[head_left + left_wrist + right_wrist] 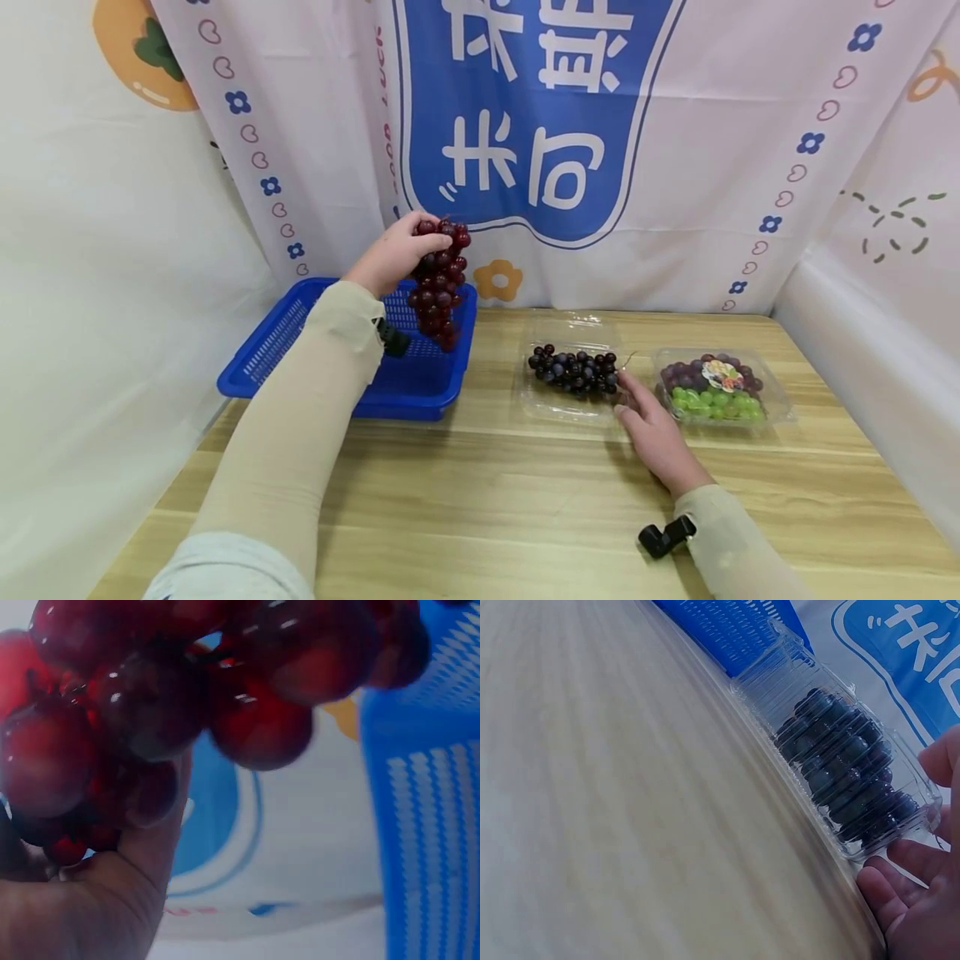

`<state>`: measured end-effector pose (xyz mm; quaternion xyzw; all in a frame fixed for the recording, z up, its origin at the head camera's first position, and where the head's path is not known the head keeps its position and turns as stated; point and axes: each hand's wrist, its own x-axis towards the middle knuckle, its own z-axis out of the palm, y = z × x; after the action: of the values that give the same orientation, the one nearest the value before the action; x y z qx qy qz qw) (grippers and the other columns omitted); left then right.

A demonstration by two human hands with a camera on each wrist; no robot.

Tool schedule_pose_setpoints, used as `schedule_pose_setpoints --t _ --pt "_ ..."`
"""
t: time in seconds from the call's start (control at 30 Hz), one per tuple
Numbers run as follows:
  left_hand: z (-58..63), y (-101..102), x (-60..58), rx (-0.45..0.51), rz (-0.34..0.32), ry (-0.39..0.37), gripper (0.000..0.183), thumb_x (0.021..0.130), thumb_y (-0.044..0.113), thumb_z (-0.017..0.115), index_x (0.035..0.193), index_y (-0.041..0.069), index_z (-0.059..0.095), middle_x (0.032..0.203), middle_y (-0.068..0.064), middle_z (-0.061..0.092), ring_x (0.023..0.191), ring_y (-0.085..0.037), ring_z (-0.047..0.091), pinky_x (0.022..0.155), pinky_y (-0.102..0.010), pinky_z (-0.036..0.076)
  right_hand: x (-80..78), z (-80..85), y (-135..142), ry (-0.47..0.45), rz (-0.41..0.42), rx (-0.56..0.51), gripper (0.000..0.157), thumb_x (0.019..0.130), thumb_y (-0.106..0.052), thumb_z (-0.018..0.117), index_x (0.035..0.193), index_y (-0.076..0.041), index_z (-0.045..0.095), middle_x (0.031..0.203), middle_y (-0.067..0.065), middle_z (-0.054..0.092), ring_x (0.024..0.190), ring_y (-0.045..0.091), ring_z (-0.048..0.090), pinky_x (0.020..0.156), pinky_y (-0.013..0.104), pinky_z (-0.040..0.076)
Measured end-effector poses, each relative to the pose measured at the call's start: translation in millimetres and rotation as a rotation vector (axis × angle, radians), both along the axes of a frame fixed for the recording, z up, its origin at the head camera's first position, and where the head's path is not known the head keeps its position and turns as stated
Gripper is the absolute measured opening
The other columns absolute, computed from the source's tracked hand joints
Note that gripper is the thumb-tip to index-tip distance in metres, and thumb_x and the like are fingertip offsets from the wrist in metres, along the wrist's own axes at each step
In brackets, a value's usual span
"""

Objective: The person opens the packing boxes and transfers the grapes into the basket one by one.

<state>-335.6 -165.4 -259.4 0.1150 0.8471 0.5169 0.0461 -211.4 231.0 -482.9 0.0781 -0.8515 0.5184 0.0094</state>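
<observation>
My left hand grips a bunch of dark red grapes by its top. The bunch hangs above the right part of the blue plastic basket. Close up in the left wrist view, the red grapes hide most of the fingers. On the table, a clear plastic fruit box with its lid raised holds a bunch of black grapes. The fingers of my right hand touch the right end of that box, loosely bent. In the right wrist view the black grapes show through the ribbed plastic.
Right of my right hand stands a closed clear box of purple and green grapes with a round sticker. A printed cloth hangs behind the wooden table. White cloth walls flank both sides.
</observation>
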Motion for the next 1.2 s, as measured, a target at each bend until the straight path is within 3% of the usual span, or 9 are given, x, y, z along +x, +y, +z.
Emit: schedule_pose_setpoints --t 0.23,0.5,0.63,0.8,0.97,1.2 --pt "-18.3 -13.7 -8.0 -0.222 0.014 -0.138 0.059 0.099 0.042 0.061 0.144 0.008 0.041 0.141 -0.015 0.043 0.131 -0.034 0.039 0.111 -0.058 0.033 -0.8 0.5 0.2 -0.001 0.005 -0.005 0.062 0.107 -0.021 0.048 0.163 -0.016 0.022 0.163 0.013 0.029 0.144 0.04 0.034 0.115 0.06 0.025" --pt "-44.5 -12.7 -18.6 -0.395 -0.027 -0.175 0.058 0.097 0.04 0.061 0.141 0.004 0.047 0.136 -0.018 0.05 0.121 -0.035 0.048 0.104 -0.053 0.042 -0.6 -0.5 1.4 -0.004 -0.004 0.006 0.062 0.107 -0.022 0.048 0.163 -0.017 0.022 0.163 0.013 0.028 0.143 0.039 0.035 0.115 0.061 0.026" --pt "-58.2 -13.5 -23.5 -0.419 -0.029 -0.234 0.062 0.098 0.04 0.062 0.147 0.006 0.044 0.141 -0.018 0.048 0.125 -0.035 0.047 0.105 -0.053 0.042 -1.0 -0.9 1.2 -0.009 0.0 0.002 0.062 0.107 -0.023 0.047 0.163 -0.017 0.021 0.163 0.012 0.028 0.143 0.039 0.034 0.115 0.061 0.026" --pt "-70.9 -14.9 -26.5 -0.488 -0.012 -0.281 0.074 0.097 0.043 0.061 0.154 0.004 0.035 0.153 -0.02 0.039 0.137 -0.039 0.039 0.112 -0.056 0.034 -0.5 -0.5 -0.1 -0.01 0.0 0.004 0.062 0.107 -0.022 0.047 0.163 -0.017 0.021 0.164 0.011 0.027 0.144 0.039 0.033 0.116 0.06 0.024" --pt "-78.6 -14.4 -29.0 -0.522 0.022 -0.304 0.074 0.096 0.044 0.062 0.153 0.006 0.036 0.153 -0.02 0.039 0.138 -0.04 0.038 0.113 -0.058 0.032 -0.4 -0.3 0.2 -0.005 -0.001 0.015 0.062 0.108 -0.023 0.047 0.163 -0.018 0.021 0.164 0.011 0.027 0.145 0.039 0.031 0.116 0.061 0.024" --pt "-82.9 -11.0 -27.6 -0.596 0.004 -0.284 0.079 0.096 0.045 0.061 0.156 0.003 0.032 0.158 -0.02 0.034 0.142 -0.04 0.034 0.115 -0.056 0.031 -0.8 0.0 0.6 -0.008 0.003 0.013 0.061 0.108 -0.024 0.047 0.163 -0.018 0.021 0.165 0.01 0.025 0.146 0.039 0.03 0.116 0.062 0.023"
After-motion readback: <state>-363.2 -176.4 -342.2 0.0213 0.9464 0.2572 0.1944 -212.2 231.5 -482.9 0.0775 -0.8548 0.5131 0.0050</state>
